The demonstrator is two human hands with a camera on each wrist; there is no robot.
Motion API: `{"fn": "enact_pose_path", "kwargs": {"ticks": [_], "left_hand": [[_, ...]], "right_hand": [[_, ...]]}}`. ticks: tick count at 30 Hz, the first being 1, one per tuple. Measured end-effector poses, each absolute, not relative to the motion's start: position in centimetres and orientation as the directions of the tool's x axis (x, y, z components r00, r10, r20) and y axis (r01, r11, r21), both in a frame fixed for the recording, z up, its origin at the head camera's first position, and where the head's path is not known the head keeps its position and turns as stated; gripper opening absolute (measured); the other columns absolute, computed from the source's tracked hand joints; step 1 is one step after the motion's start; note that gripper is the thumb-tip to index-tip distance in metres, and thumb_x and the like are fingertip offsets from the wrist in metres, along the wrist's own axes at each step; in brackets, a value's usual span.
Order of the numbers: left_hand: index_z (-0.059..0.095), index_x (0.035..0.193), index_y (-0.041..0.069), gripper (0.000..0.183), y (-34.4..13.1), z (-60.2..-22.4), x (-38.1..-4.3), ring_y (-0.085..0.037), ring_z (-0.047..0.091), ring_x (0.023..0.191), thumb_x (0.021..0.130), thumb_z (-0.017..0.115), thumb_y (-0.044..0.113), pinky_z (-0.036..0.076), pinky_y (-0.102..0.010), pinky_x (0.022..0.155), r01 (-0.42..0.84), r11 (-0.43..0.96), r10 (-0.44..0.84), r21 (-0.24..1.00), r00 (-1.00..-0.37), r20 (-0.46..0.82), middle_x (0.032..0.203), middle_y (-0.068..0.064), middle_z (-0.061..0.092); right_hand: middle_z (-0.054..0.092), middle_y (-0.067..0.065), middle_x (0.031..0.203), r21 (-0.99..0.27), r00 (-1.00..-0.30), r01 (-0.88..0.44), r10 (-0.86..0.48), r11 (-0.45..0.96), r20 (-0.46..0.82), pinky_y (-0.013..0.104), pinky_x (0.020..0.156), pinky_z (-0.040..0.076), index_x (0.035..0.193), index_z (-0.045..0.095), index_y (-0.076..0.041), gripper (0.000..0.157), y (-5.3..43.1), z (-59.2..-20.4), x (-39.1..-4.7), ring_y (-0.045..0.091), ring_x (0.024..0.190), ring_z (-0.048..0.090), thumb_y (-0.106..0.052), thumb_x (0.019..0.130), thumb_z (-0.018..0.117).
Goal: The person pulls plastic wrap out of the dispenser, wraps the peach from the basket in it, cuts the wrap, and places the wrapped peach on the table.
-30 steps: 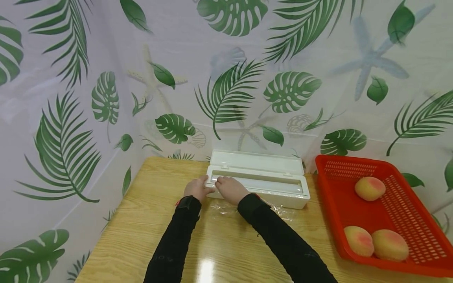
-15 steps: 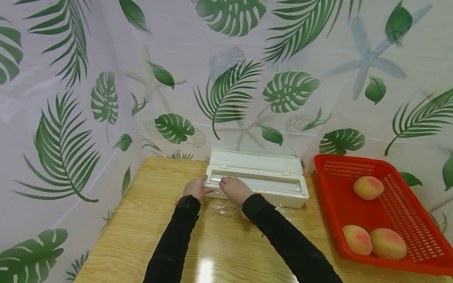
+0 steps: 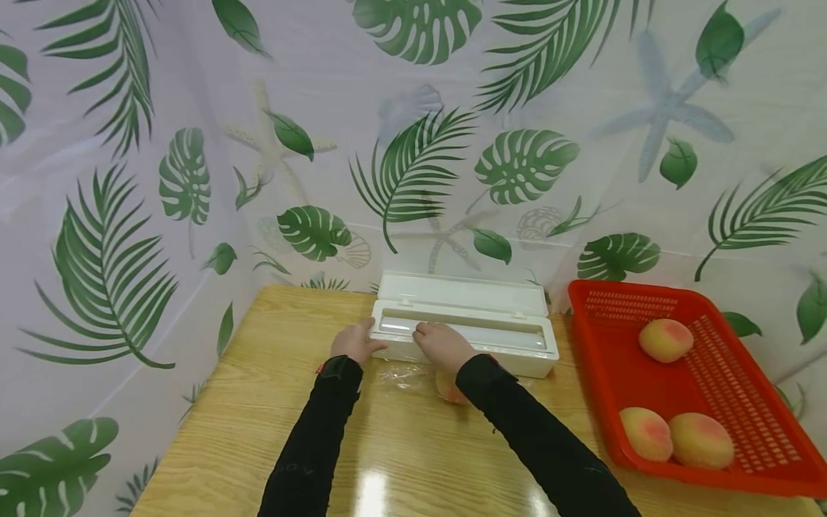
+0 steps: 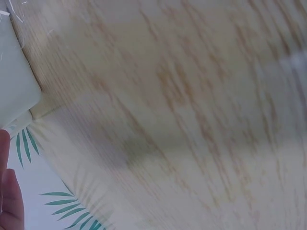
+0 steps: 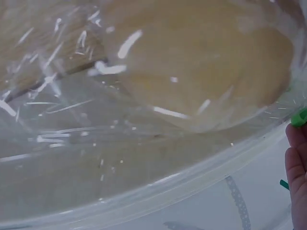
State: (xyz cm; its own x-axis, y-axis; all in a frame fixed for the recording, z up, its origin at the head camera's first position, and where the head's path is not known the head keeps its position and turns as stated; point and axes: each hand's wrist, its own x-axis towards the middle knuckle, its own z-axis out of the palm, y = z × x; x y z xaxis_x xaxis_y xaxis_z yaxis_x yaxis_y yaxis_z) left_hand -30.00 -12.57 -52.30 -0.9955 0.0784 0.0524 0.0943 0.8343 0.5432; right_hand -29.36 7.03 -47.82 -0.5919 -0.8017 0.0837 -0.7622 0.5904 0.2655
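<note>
A white cling film box [image 3: 526, 364] stands with its lid raised, the film roll [image 3: 478, 335] showing in its opening. My left hand [image 3: 354, 342] grips its left end, thumb along the front. The left wrist view catches only a few fingers beside the box's corner. Farther right, my right hand [image 3: 446, 346] is at the front top edge, fingertips pinching a small green slider [image 5: 299, 118]. Clear cling film [image 3: 403, 377] hangs from the front onto the table. A peach [image 3: 450, 388] lies under the film, partly hidden behind the right wrist; the right wrist view shows film draped over it.
A red plastic basket [image 3: 594, 388] stands to the right, holding a peach [image 3: 665, 340] at the back and two more near its front. The wooden table [image 3: 258, 416] meets a leaf-patterned wall covering [image 3: 304, 165] behind the box.
My right hand has slid rightward along the box's front edge, and the peach beneath the film has come into view. The left hand keeps its place on the box's left end.
</note>
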Motion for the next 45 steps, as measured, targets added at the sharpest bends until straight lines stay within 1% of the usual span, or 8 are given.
{"fn": "enact_pose_path", "kwargs": {"ticks": [7,10,15,22,26,33,38,45], "left_hand": [[0.051,0.123,0.002,0.060,-12.6,-52.0,-29.8,-0.030,0.057,0.094,0.073,0.069,0.032,0.044,-0.038,0.080,0.085,0.826,0.071,0.557,-0.996,0.047,0.109,-0.016,0.059],[0.051,0.123,0.001,0.059,-12.5,-51.8,-29.6,-0.030,0.057,0.094,0.074,0.069,0.030,0.045,-0.038,0.079,0.089,0.821,0.075,0.565,-0.996,0.048,0.109,-0.017,0.059],[0.052,0.122,0.001,0.059,-12.4,-51.9,-29.6,-0.030,0.057,0.093,0.073,0.069,0.029,0.045,-0.038,0.079,0.091,0.819,0.070,0.566,-0.996,0.058,0.108,-0.017,0.059],[0.051,0.122,0.000,0.059,-12.8,-52.6,-29.9,-0.031,0.058,0.092,0.075,0.069,0.030,0.045,-0.039,0.079,0.119,0.823,0.093,0.555,-0.993,0.075,0.108,-0.018,0.059],[0.051,0.122,0.001,0.059,-12.8,-52.3,-29.8,-0.030,0.058,0.092,0.074,0.069,0.031,0.045,-0.039,0.078,0.104,0.830,0.082,0.548,-0.995,0.064,0.108,-0.017,0.059],[0.051,0.123,0.003,0.060,-12.8,-52.5,-30.0,-0.030,0.058,0.091,0.074,0.068,0.034,0.045,-0.039,0.078,0.103,0.839,0.088,0.535,-0.995,0.053,0.106,-0.016,0.060],[0.051,0.123,0.003,0.060,-12.8,-52.4,-30.0,-0.030,0.058,0.091,0.074,0.068,0.033,0.045,-0.039,0.078,0.103,0.835,0.084,0.540,-0.995,0.059,0.106,-0.016,0.060],[0.052,0.123,0.003,0.060,-12.7,-52.0,-29.7,-0.030,0.058,0.093,0.073,0.069,0.031,0.044,-0.039,0.079,0.081,0.830,0.068,0.553,-0.997,0.044,0.108,-0.016,0.060]], "right_hand": [[0.055,0.011,0.107,0.238,-0.641,-0.739,-0.767,0.630,0.041,0.030,0.086,0.040,0.108,0.057,-0.001,0.025,8.4,-48.4,-29.5,0.023,0.099,0.052,0.002,0.083,0.057],[0.054,0.011,0.109,0.217,-0.655,-0.735,-0.756,0.643,0.023,0.031,0.088,0.039,0.110,0.056,0.000,0.028,9.0,-48.4,-29.4,0.024,0.101,0.051,0.004,0.082,0.056],[0.054,0.012,0.109,0.178,-0.666,-0.731,-0.746,0.659,0.027,0.032,0.088,0.039,0.108,0.056,0.001,0.026,10.2,-48.3,-29.1,0.025,0.101,0.051,0.007,0.083,0.053],[0.056,0.013,0.104,0.182,-0.657,-0.731,-0.750,0.658,0.076,0.033,0.086,0.040,0.104,0.058,0.002,0.024,12.0,-48.3,-28.8,0.026,0.098,0.052,0.009,0.081,0.053],[0.056,0.013,0.106,0.189,-0.657,-0.726,-0.748,0.661,0.090,0.034,0.087,0.040,0.105,0.058,0.003,0.024,12.8,-48.4,-28.6,0.026,0.100,0.052,0.008,0.082,0.053],[0.055,0.013,0.103,0.209,-0.635,-0.734,-0.762,0.646,0.124,0.033,0.084,0.042,0.103,0.058,0.003,0.023,13.6,-48.4,-28.3,0.026,0.096,0.052,0.006,0.080,0.058],[0.055,0.013,0.104,0.210,-0.645,-0.727,-0.755,0.654,0.119,0.033,0.084,0.042,0.104,0.058,0.002,0.024,13.7,-48.5,-28.5,0.026,0.097,0.052,0.006,0.080,0.056],[0.055,0.014,0.102,0.203,-0.645,-0.729,-0.755,0.654,0.116,0.034,0.084,0.042,0.102,0.058,0.003,0.026,13.9,-48.7,-28.6,0.027,0.095,0.052,0.007,0.077,0.059]]}}
